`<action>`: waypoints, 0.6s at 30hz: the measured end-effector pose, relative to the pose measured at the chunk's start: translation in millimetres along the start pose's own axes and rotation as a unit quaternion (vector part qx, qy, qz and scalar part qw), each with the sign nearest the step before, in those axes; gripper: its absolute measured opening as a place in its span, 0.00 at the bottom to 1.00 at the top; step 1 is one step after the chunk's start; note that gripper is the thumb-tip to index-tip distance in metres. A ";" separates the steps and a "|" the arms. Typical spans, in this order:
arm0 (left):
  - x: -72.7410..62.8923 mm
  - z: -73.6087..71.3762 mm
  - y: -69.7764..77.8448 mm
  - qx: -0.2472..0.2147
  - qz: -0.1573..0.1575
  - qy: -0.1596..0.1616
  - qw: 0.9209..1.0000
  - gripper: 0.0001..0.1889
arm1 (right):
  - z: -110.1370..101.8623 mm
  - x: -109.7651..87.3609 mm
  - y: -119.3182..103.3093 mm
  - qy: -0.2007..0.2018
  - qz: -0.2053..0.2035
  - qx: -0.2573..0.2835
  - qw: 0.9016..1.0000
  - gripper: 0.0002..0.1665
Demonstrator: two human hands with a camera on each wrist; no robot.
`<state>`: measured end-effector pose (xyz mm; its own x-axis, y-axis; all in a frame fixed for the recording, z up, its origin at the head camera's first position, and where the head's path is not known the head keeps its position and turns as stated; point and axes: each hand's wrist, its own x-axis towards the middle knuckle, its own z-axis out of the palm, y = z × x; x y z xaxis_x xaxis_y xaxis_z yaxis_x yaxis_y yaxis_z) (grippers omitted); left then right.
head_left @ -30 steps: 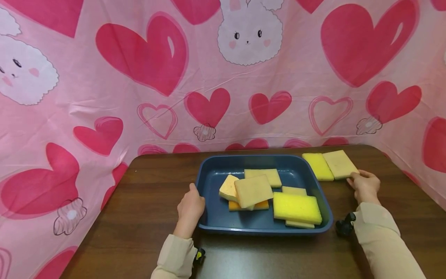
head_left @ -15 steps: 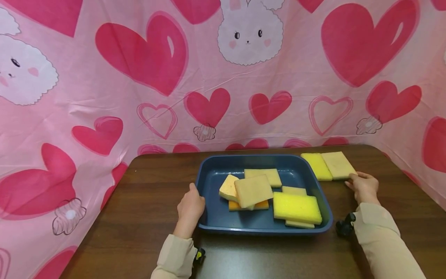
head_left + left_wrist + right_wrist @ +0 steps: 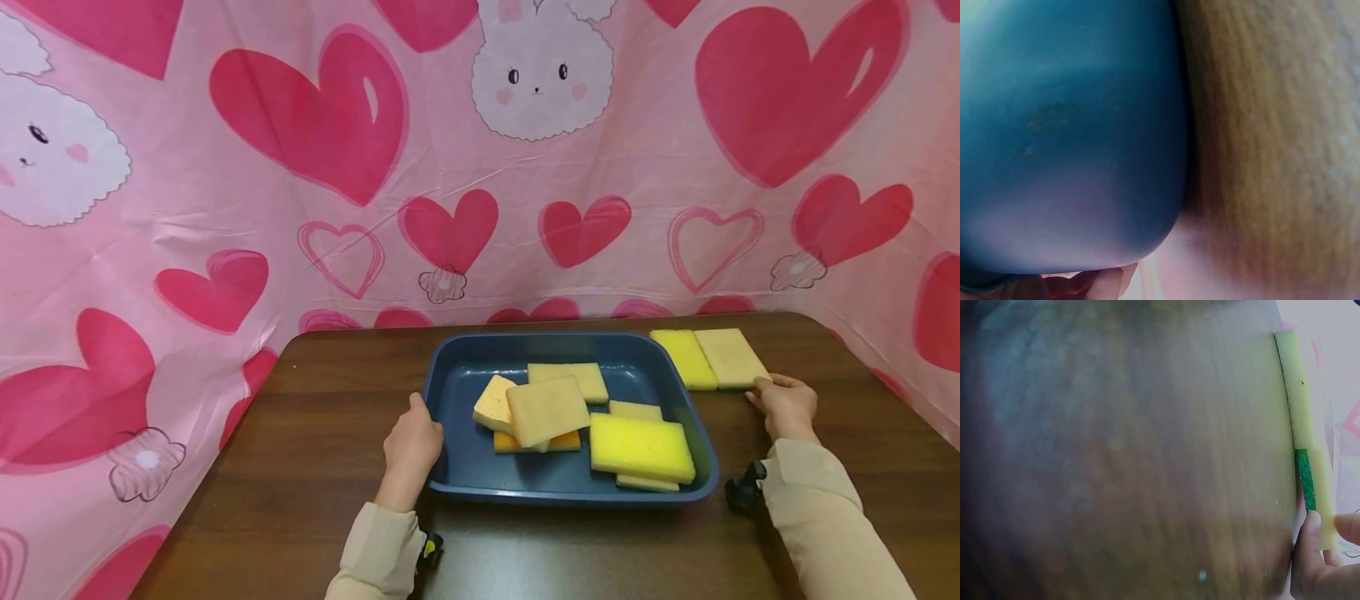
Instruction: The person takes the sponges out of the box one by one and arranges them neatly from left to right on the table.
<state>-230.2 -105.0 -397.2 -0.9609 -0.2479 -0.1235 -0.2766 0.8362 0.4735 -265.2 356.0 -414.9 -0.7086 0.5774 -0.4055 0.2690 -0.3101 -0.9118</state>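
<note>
My right hand (image 3: 787, 406), right of the tray, pinches the near right corner of a pale sponge (image 3: 730, 357) between thumb and fingers. In the right wrist view this sponge shows a green scouring layer (image 3: 1305, 478) along its lower side. Flush against its left side lies a yellow sponge (image 3: 686, 358). At the left wall of the dark blue tray (image 3: 517, 496), my left hand (image 3: 412, 446) grips the rim; in the left wrist view its fingers (image 3: 1107, 284) curl at the tray's edge, partly hidden.
Inside the tray lie several sponges: a bright yellow one (image 3: 641, 447) on pale ones at right, and a beige one (image 3: 547, 410) over a cream block (image 3: 492, 403) and an orange piece (image 3: 562, 442). A pink heart-print cloth (image 3: 450, 225) hangs behind the brown table (image 3: 337, 383).
The pale sponge in my right hand has slid slightly toward me and turned a little, its near edge now more level with the yellow one. My left hand and the tray look unchanged.
</note>
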 end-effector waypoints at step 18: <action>-2.1 -2.1 1.0 -0.007 0.002 -0.002 1.000 0.29 | -7.0 -2.3 -0.5 -0.024 -0.006 0.011 1.000 0.06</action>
<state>-228.5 -104.7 -394.6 -0.9621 -0.2424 -0.1247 -0.2722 0.8303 0.4862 -259.2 360.2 -414.0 -0.7425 0.5441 -0.3907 0.2461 -0.3209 -0.9146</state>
